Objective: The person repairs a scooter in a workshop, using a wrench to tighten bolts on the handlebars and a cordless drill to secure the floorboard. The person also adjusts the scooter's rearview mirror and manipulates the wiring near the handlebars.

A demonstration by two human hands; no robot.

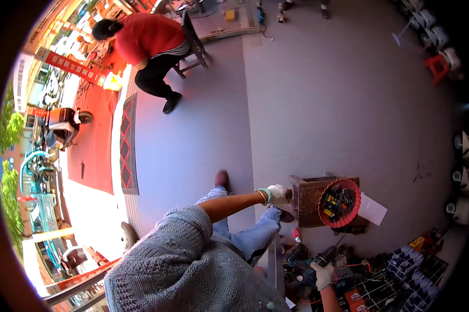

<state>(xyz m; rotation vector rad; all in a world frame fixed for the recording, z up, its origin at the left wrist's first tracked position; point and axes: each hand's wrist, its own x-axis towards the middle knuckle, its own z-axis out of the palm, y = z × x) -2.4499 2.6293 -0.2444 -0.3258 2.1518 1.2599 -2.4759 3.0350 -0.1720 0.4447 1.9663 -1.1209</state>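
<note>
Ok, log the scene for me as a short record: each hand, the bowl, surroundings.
Left hand: gloved, at the edge of the brown wooden stand; contact unclear
Right hand: gloved, gripping a dark drill-like tool
Red bowl: on the stand, holding small mixed items
White sheet: right of the bowl in view
Other person: seated on a chair, upper left

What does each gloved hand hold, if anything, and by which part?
The right hand holds a dark power drill, seemingly by its handle; whether the left hand grips the wooden stand cannot be told.
</note>
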